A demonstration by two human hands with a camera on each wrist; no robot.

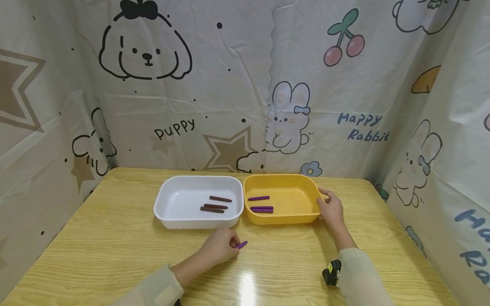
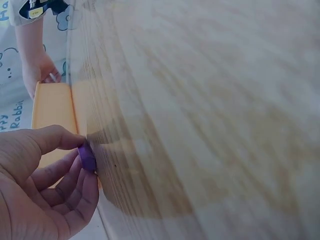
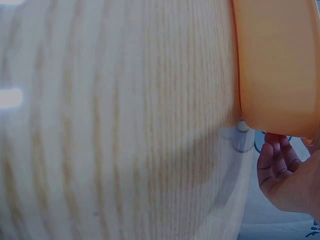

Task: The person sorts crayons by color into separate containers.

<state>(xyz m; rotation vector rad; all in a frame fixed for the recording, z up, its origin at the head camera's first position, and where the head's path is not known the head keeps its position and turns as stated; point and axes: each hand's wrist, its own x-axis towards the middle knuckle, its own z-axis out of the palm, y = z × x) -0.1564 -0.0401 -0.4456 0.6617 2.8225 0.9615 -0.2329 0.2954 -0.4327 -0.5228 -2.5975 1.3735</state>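
In the head view my left hand (image 1: 221, 245) is in front of the white tray, pinching a purple crayon (image 1: 242, 245) between thumb and fingers. The left wrist view shows the blunt end of this crayon (image 2: 87, 157) at the fingertips, low over the tabletop. My right hand (image 1: 331, 209) grips the right end of the yellow tray (image 1: 294, 219); in the right wrist view its curled fingers (image 3: 278, 155) are against the tray's outer wall. Several purple crayons (image 1: 262, 209) lie at the left side inside the yellow tray. Inside the white tray (image 1: 180, 223) are several brown crayons (image 1: 214, 208).
The two trays stand side by side toward the back of the wooden table (image 1: 115, 246). A patterned cloth (image 1: 229, 97) hangs behind the table and along both sides. A small black device (image 1: 332, 273) is at the right wrist.
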